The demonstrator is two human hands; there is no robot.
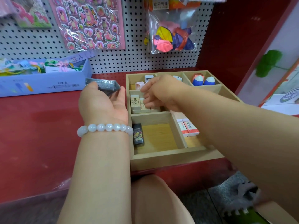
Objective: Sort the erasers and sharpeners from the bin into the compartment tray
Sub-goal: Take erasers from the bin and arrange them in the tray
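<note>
A wooden compartment tray (169, 157) stands on the red shelf. My left hand (103, 104), palm up just left of the tray, holds a dark wrapped eraser pack (103, 85) in its fingers. My right hand (160, 92) hangs over the middle-left compartment, its bent fingertips on the row of cream erasers (135, 102); whether it pinches one is hidden. A black eraser (138, 135) lies in the front-left compartment. White-and-pink erasers (188, 126) are at the front right, blue egg-shaped sharpeners (203, 80) at the back right, and small white pieces (148, 77) at the back left.
A light-blue box (43, 81) of stationery sits left of the tray against the pegboard (135, 59). A sticker sheet (89, 23) and a bag of balloons (173, 38) hang above. My knee (158, 199) is below the shelf edge, a grey spiky toy (239, 196) to its right.
</note>
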